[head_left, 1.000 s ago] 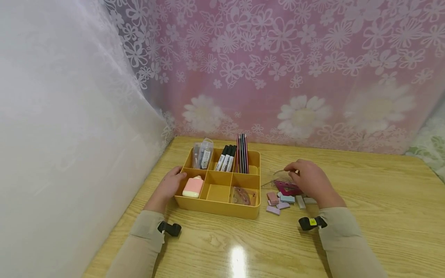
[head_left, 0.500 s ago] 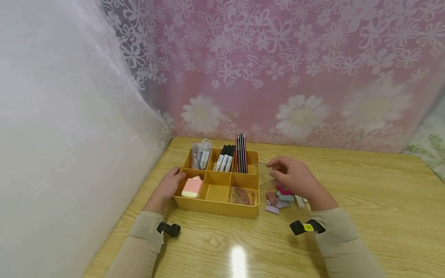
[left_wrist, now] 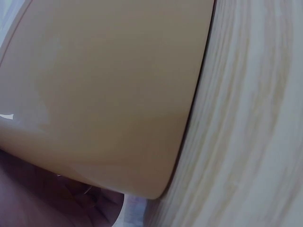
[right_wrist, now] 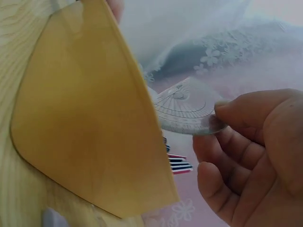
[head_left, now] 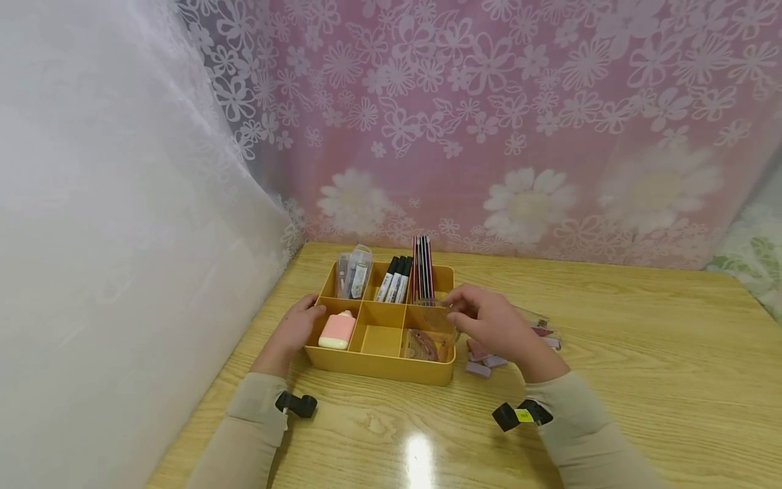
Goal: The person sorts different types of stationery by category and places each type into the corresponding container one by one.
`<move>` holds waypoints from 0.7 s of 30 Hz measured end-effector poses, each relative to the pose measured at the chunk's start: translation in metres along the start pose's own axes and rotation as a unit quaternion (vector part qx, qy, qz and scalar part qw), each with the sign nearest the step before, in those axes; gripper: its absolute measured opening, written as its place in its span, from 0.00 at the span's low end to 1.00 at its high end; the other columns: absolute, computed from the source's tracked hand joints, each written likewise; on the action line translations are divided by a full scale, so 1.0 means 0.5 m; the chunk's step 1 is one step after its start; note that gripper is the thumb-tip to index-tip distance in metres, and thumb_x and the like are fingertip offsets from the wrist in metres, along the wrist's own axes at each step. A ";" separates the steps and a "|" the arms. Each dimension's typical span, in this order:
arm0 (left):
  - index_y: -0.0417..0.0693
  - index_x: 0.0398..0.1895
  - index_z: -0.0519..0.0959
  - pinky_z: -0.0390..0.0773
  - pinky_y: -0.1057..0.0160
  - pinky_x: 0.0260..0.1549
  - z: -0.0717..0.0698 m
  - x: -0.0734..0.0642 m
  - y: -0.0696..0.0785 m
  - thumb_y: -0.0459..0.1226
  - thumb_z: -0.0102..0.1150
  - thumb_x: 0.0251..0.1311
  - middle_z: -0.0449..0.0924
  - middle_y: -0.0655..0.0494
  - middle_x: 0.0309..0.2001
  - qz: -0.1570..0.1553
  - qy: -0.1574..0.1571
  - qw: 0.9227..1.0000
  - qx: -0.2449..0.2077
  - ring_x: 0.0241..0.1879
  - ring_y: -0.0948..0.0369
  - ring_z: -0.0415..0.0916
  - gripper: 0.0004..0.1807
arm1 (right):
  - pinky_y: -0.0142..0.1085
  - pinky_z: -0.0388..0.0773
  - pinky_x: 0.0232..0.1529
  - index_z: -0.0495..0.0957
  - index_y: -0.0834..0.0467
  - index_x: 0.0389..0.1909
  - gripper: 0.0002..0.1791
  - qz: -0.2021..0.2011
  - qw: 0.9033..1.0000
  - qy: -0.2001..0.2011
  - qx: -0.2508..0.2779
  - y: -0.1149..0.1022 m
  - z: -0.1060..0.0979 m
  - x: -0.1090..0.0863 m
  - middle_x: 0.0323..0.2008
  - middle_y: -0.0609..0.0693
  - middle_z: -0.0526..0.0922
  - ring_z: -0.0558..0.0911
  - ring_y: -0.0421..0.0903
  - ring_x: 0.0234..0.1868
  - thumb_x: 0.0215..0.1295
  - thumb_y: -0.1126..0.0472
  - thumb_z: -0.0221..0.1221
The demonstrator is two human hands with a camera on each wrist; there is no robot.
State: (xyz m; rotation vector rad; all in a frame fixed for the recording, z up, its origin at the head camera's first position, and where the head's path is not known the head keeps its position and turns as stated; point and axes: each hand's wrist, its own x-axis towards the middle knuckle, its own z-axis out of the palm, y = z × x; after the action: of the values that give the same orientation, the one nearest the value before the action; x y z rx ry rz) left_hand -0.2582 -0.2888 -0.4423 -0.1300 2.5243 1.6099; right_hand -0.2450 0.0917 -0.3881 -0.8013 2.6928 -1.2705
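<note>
My left hand (head_left: 296, 329) grips the left side of a yellow compartment organizer (head_left: 379, 367); in the left wrist view its fingers (left_wrist: 42, 198) curl by the organizer's wall (left_wrist: 109, 94). Over the organizer's right rim, my right hand (head_left: 491, 322) pinches a clear protractor (right_wrist: 189, 106) between thumb and forefinger. The protractor hangs above the front right compartment, where a clear curved-scale drawing piece (head_left: 423, 345) lies. A pink-and-cream bottle (head_left: 337, 331) lies in the front left compartment; the front middle one holds nothing visible.
The back compartments hold clear-cased items (head_left: 356, 273), black-capped markers (head_left: 396, 280) and upright striped pencils (head_left: 423, 270). Right of the organizer lie several small erasers (head_left: 478, 369), partly hidden by my right arm. A clear flat piece (head_left: 533, 316) lies beyond my right hand. A curtain (head_left: 397, 156) hangs behind.
My right hand has lifted the clear protractor from the pile and carried it left over the organizer's right rim. The left hand stays on the organizer.
</note>
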 end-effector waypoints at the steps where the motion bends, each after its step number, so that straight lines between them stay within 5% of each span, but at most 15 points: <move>1: 0.44 0.76 0.62 0.57 0.38 0.69 0.000 0.000 0.000 0.44 0.40 0.79 0.62 0.40 0.73 0.000 0.000 1.000 0.000 0.71 0.41 0.59 0.27 | 0.42 0.79 0.37 0.80 0.54 0.54 0.11 -0.006 1.000 0.000 -0.005 -0.001 0.004 0.001 0.40 0.45 0.83 0.80 0.44 0.35 0.75 0.60 0.59; 7: 0.43 0.76 0.62 0.57 0.38 0.69 0.000 0.000 0.001 0.44 0.39 0.79 0.62 0.40 0.73 0.004 -0.004 1.000 -0.009 0.71 0.41 0.59 0.27 | 0.40 0.78 0.37 0.84 0.47 0.50 0.11 -0.085 0.994 0.024 -0.064 -0.007 0.027 0.005 0.45 0.40 0.81 0.77 0.40 0.38 0.75 0.63 0.58; 14: 0.42 0.75 0.62 0.57 0.38 0.69 0.000 0.000 0.002 0.43 0.39 0.79 0.62 0.40 0.72 0.006 -0.005 1.000 -0.010 0.71 0.41 0.59 0.27 | 0.38 0.72 0.43 0.86 0.48 0.42 0.16 -0.192 0.973 0.016 -0.124 -0.005 0.046 0.012 0.40 0.41 0.75 0.71 0.40 0.42 0.73 0.71 0.56; 21: 0.43 0.76 0.62 0.56 0.39 0.70 -0.001 0.001 0.001 0.44 0.39 0.79 0.62 0.40 0.73 0.000 -0.004 1.000 -0.006 0.72 0.42 0.58 0.27 | 0.36 0.72 0.43 0.85 0.47 0.38 0.27 -0.189 0.971 -0.030 -0.143 -0.004 0.061 0.011 0.38 0.42 0.73 0.67 0.41 0.42 0.68 0.79 0.45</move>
State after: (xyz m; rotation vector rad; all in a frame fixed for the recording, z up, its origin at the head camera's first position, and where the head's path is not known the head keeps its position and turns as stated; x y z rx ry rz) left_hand -0.2586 -0.2888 -0.4417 -0.1242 2.5097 1.6223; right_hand -0.2410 0.0663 -0.4059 -1.4175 2.7994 -0.8927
